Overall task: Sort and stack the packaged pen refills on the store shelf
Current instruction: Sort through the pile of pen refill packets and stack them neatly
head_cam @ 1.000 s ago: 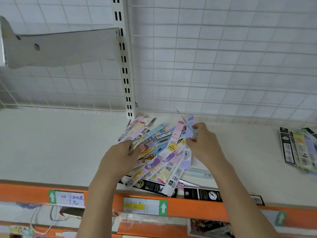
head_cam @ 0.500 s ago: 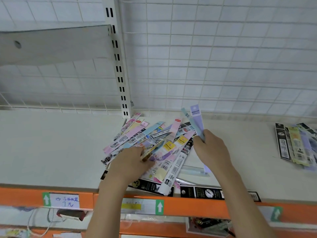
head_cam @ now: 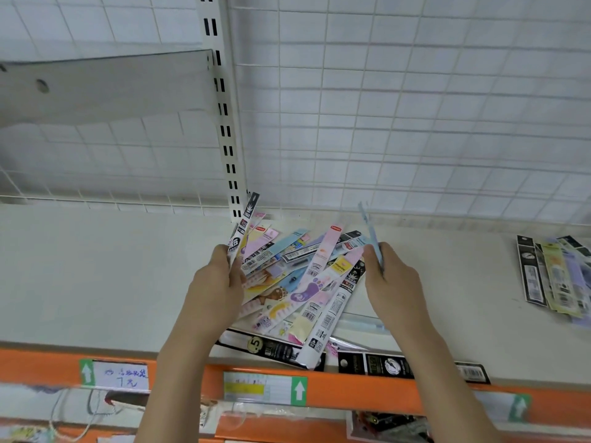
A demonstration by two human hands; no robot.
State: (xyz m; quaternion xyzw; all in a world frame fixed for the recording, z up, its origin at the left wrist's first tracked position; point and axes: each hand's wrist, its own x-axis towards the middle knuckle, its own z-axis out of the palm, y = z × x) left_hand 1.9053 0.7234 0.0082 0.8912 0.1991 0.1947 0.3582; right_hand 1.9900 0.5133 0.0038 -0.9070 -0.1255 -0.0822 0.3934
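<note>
Left hand (head_cam: 220,282) now pinches a black-and-white refill pack (head_cam: 243,225) lifted from the fanned pile (head_cam: 303,282) on the shelf (head_cam: 96,276) between both hands, while the right hand (head_cam: 393,282) still grips a pale-blue pack (head_cam: 371,231), so sorting continues.

Glossy plastic refill packets (head_cam: 307,282), matt white shelf (head_cam: 96,276), seemingly metal wire grid (head_cam: 399,123).

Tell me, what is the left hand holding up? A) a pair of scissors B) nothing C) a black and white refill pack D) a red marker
C: the left hand grips a black and white refill pack, lifted above the mixed pile on the shelf.
</note>
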